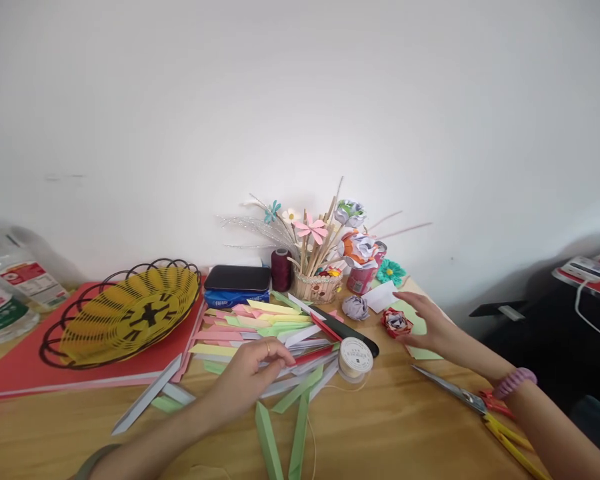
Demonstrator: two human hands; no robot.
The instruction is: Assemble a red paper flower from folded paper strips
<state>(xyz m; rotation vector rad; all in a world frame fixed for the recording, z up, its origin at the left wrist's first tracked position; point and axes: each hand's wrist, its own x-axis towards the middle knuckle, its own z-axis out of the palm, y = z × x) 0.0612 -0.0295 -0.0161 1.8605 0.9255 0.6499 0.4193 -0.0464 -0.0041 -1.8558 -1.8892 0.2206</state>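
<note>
where the left hand rests on the heap of folded paper strips near the middle of the wooden tabletop, its fingers are curled loosely over the grey and red ones, pressing on them rather than clamped around any single strip. the right hand lies open and flat, palm down, just beside a small red-and-white paper rose, its fingertips touching or nearly touching it; i cannot tell which. the strips look light and thin, creased along their length so they are a little stiff, yet easy to bend or crush; they would slide over one another, so one is best pinched near its middle or at one pointed end. the rose looks fragile, its rolled layers likely to flatten, and is better taken gently by its outer edge or from beneath. also on the tabletop are a lilac paper rose, a spool of pale cord, scissors with red and yellow handles, a holder of paper flowers, a dark red thread spool and a yellow wire basket.
</note>
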